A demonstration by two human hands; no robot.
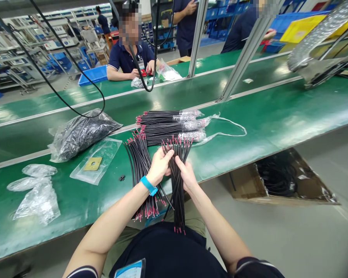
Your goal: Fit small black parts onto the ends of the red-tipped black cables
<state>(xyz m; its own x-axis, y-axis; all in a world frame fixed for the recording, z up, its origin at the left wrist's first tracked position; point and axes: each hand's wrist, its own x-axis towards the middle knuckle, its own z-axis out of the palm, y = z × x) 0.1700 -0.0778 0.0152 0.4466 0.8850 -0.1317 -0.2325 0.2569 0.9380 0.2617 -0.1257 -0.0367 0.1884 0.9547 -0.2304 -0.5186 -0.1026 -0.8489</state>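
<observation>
Two partly curled hands, left hand (160, 165) and right hand (188, 175), pinch a splayed wire bundle (178, 193) over the near edge of the green bench (220, 152), where a loosened grip could spill strands into the neighbouring pile of wires (139, 158).

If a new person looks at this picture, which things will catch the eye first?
Probably first the bunch of black wires with red-pink tips, in the left hand and right hand at the near edge of the green bench. Next, the turquoise wristband on the left wrist. Then the bulging clear bag of dark pieces, further back on the left.
</observation>
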